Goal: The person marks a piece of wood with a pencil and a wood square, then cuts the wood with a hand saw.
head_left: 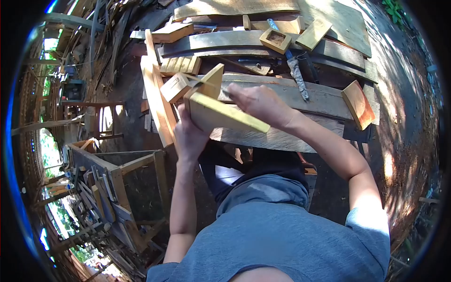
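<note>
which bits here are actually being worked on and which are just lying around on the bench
In hand:
- wooden board, gripped from below by the left hand
- right hand resting on its top edge

Lying about:
- small square wooden frame
- orange-edged block
- drill bit
- stacked planks

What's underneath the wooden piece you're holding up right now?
Under the wooden piece lies a grey weathered plank of the workbench. The left hand grips its lower end; the right hand rests on top. The plank's part beneath is covered.

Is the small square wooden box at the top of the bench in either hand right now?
No: the small square wooden box lies on the planks, apart from both hands, which are down at the wooden piece.
</note>
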`<state>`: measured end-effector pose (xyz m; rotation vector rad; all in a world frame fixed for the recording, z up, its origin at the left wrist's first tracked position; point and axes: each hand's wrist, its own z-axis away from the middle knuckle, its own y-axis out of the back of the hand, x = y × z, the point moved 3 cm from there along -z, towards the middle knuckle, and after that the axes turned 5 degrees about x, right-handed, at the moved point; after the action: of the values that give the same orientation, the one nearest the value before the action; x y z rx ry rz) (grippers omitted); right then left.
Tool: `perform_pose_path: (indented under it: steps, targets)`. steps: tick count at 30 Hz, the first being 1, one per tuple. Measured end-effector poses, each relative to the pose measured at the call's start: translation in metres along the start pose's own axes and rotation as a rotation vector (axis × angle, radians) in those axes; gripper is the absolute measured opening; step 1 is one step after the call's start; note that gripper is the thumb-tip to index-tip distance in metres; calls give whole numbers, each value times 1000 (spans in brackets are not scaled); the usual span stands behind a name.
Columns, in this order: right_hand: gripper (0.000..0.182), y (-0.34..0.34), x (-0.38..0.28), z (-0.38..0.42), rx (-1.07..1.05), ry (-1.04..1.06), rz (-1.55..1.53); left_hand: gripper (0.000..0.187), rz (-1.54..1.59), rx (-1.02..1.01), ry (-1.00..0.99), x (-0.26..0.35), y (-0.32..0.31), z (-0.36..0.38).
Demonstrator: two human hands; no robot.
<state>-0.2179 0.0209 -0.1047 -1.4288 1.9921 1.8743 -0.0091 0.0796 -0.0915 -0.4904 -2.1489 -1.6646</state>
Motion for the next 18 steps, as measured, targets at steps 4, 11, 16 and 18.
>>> perform_pose_path:
  steps: [4, 11, 16, 18]
  targets:
    - [14, -12, 11, -13, 28, -14, 1, 75, -52, -37, -135, -22, 0, -22]
    - [20, -29, -19, -11, 116, 15, -19, 94, 745, -342, 199, -15, 11, -22]
    - [25, -39, -23, -8, 100, -77, -21, 62, 757, 185, 348, -1, -12, -27]
    - [24, -39, -22, -5, 128, -74, -34, 48, 659, 129, 316, 5, -8, -35]
